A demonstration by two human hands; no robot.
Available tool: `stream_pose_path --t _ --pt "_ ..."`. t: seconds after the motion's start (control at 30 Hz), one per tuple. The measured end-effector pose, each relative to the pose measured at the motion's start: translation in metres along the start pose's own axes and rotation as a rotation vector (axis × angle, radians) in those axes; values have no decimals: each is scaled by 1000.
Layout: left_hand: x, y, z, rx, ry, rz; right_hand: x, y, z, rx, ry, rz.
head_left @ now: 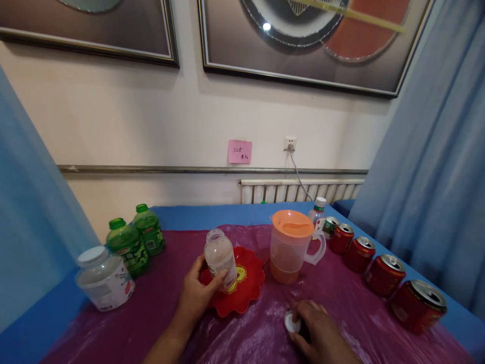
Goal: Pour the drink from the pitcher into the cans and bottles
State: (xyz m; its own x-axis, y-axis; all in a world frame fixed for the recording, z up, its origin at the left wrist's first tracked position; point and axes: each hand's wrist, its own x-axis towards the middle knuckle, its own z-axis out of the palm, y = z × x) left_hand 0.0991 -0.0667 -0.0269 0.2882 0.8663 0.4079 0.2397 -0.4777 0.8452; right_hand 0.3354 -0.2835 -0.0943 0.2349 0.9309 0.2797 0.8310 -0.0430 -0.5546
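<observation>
Head view on my feed, fingers first: left hand (202,283) is wrapped round a clear bottle (219,253), thumb across the label side, grip closed to the bottle's width. Status as I read it: bottle is uncapped, so that part is done. Bare neck faces up and leans slightly left. Bottle and cap are not joined. Contents look cloudy; I can't call the fill level.

Right hand (312,321) is down on the purple sheet (159,313), fingers bent, fingertip touching a small white cap (291,323). I can't tell whether it's pinched or just pressed, since the fingers hide the far edge. Cap sits well apart from the bottle, right of it and nearer the wearer.

Next ring out: red scalloped plate (250,290) sits behind and below the bottle. I can't tell if the base touches it. Just right of the plate, a pitcher (287,253) stands upright, orange lid (291,223) on, handle to the right, amber liquid low inside.

Outer ring: left side, I see a white-lidded jar (104,280) and two green bottles (129,247). Right side, a row of four red cans (384,274), a green can (331,226) at its far end, white-capped bottle (317,212) beside that. Pink note (240,151) on the wall behind.
</observation>
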Motion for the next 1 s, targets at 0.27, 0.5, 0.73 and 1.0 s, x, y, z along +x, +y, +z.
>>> stream_pose_path --t 0.27,0.5,0.73,1.0 --pt "1 -3 4 53 -29 -34 -5 21 -13 138 318 -44" --pt "0 -11 6 109 -45 12 53 38 -46 515 757 211" --pt "-1 -9 5 87 -50 26 103 34 -61 695 650 259" --pt "-3 -20 7 27 -54 32 148 27 -79 754 600 274"
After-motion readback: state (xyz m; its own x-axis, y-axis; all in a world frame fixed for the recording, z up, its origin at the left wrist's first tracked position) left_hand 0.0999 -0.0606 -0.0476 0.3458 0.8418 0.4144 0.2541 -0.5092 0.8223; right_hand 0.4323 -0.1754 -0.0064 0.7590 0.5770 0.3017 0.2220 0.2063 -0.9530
